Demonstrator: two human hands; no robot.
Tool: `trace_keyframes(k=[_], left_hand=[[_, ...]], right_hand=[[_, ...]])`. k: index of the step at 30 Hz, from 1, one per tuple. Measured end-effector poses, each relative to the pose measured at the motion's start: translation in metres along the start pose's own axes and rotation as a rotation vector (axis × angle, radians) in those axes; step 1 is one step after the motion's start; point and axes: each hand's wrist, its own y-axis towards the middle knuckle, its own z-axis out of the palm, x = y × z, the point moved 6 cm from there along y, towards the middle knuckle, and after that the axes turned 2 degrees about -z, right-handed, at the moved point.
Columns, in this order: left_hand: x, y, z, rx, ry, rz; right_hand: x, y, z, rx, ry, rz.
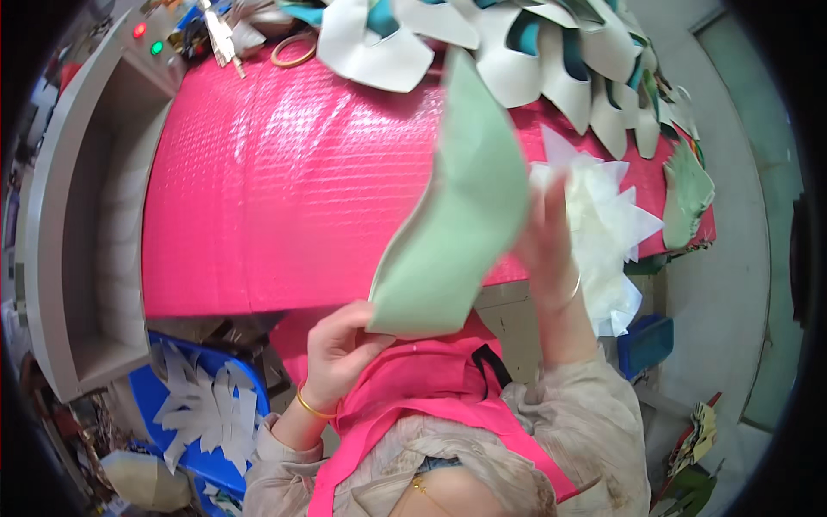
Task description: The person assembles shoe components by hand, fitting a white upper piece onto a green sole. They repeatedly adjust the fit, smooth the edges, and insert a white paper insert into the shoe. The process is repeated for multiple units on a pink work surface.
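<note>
A pale green, curved flat piece [461,207], shaped somewhat like an insole, is held up over the near edge of the pink-covered table [258,207]. My left hand [342,340] pinches its lower left corner between thumb and fingers. Beside its right edge is my right hand [544,224], smeared by motion; whether its fingers touch the piece cannot be made out. Next to that hand, a pile of thin whitish pointed sheets [594,215] lies on the table's right side.
White shoe uppers [517,52] with teal linings crowd the far edge, near a tape roll [294,50]. Green pieces [687,194] lie at the right corner. A grey open-fronted box [82,207] stands left. Below it, a blue chair [237,362] holds white strips. A blue bin [648,345] stands right.
</note>
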Motion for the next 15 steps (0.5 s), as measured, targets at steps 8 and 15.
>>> trace_keyframes(k=[8, 15], left_hand=[[-0.034, 0.072, 0.042, -0.183, 0.840, 0.446], [0.002, 0.091, 0.016, -0.106, 0.847, 0.073]], right_hand=[[0.149, -0.045, -0.105, -0.400, -1.064, -0.603], [0.363, -0.009, -0.436, -1.262, -2.165, -0.384]])
